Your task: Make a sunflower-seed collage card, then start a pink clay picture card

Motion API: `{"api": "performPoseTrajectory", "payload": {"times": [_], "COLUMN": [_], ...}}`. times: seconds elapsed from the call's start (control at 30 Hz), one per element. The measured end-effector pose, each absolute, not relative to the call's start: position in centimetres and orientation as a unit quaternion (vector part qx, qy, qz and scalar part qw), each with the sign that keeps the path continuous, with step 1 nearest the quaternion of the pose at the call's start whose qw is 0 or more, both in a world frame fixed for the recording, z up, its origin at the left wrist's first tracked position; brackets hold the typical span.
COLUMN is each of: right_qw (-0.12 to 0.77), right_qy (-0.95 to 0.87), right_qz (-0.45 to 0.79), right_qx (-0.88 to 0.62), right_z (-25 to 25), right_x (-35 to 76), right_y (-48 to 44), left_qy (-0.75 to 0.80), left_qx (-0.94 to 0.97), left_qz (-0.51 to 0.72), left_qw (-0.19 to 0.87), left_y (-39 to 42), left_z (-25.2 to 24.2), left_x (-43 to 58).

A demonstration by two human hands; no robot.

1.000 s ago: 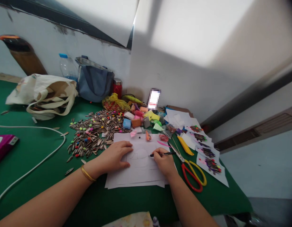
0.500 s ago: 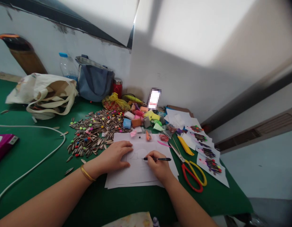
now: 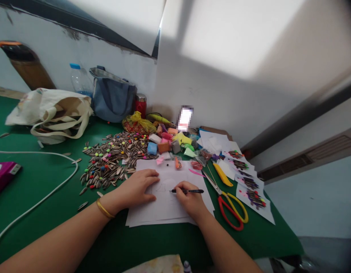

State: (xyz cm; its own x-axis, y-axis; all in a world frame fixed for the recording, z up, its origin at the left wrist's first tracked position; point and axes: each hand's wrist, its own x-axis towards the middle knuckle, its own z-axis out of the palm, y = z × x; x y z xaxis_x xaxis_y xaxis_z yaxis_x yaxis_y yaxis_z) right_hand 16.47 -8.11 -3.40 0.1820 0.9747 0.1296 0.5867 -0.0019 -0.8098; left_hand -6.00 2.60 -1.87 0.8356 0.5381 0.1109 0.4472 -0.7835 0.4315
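Note:
White paper (image 3: 152,214) lies in front of me on the green tabletop, with faint drawn lines near its middle. My left hand (image 3: 139,189) rests flat on the paper's left side, fingers stretched and thumb apart, holding nothing. A black pen (image 3: 195,191) is gripped in my right hand (image 3: 188,199), its tip at the paper beside the drawn lines. Just right of the paper are scissors (image 3: 225,194) with one red and one yellow handle, and a yellow utility knife (image 3: 222,174). Small packets of coloured clay (image 3: 164,147) sit beyond the paper's top edge.
Sunflower seeds (image 3: 109,170) mixed with coloured bits are heaped left of the paper. Finished-looking seed pictures (image 3: 256,199) line the right edge. A white cable (image 3: 47,201), a cloth bag (image 3: 58,113), a blue bag (image 3: 114,96) and a lit phone (image 3: 184,119) stand or lie farther off.
The pen and my right hand have shifted very slightly left across the paper. My left hand stays in place.

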Motion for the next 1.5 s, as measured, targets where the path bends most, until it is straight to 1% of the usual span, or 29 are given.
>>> {"api": "performPoseTrajectory", "payload": {"times": [0.47,1.5], "right_qw": [0.382,0.408], "right_qy": [-0.573,-0.557], "right_qz": [0.267,0.256], "right_qx": [-0.674,-0.677], "right_z": [-3.44,-3.49], "right_x": [16.33,16.65], "right_y": [-8.14,-8.03], "left_qy": [0.262,0.264], "left_qx": [0.939,0.94], "left_qz": [0.113,0.102], "left_qw": [0.194,0.189], "left_y": [2.58,2.59], "left_z": [-1.82,-1.51], "left_x": [-5.99,-5.88]}}
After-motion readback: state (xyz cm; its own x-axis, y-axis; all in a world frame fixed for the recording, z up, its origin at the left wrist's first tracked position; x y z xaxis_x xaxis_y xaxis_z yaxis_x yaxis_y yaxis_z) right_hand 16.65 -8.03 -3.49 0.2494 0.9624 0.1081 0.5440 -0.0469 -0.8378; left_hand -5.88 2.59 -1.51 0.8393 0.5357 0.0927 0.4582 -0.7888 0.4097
